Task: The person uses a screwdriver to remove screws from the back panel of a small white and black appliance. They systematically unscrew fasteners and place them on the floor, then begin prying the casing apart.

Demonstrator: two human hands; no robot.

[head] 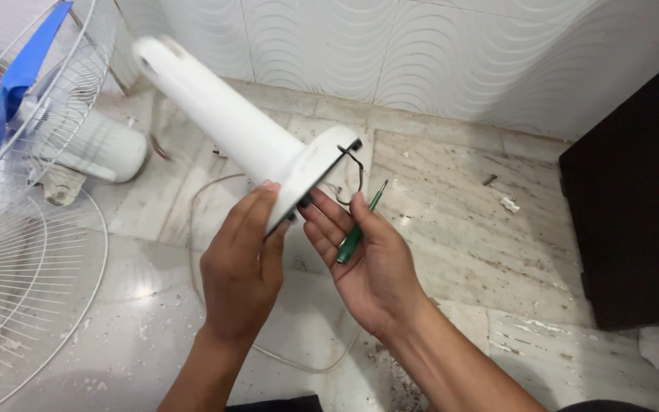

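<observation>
**White fan stand held up over the floor**

Our left hand [242, 271] curls its fingers [257, 210] over the rim of the white fan stand [226, 114], gripping the flared base plate at its lower edge. Our right hand [371, 263] lies palm up just beside that edge, its fingers loosely bent, cradling a green screwdriver [356, 229] across the palm, with fingertips touching the plate's underside. A black wire clip [352, 164] sticks out from the plate's far edge.

The stand tilts away from us, up and to the left, its rounded end near the tiled wall [421, 53]. A thin white cord [196, 229] loops on the marble floor [459, 229] under our hands. On the left, the fan head with blue blades [9, 84] and a loose wire grille [24, 290] crowd the floor; on the right, a dark cabinet [634, 198] closes that side. Between them the floor lies open apart from small scraps and a screw [490, 180].
</observation>
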